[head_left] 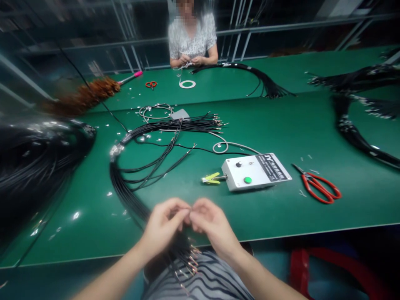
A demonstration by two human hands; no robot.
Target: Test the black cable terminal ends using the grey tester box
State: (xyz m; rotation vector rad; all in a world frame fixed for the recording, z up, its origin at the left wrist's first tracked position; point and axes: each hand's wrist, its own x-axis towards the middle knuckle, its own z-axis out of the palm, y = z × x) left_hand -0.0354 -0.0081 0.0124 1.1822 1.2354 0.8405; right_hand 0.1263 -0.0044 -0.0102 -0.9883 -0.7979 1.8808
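My left hand (167,223) and my right hand (213,223) meet fingertip to fingertip just inside the table's front edge. Both are closed in a pinch; whatever lies between the fingertips is hidden and too small to name. A bundle of thin black cables (126,189) curves across the table and passes under my left hand. Its near ends, with bare coppery tips (192,262), hang over the edge above my lap. The far ends (203,123) fan out on the green table (262,216). Clear bands (117,151) wrap the bundle at its bend.
Ahead sits a white box (251,171) with a green button and a yellow clip (211,178). Red-handled scissors (321,187) lie right of it. More cables (40,162) pile up at left. Across the table a person (193,37) handles a white strip near a tape roll (187,84).
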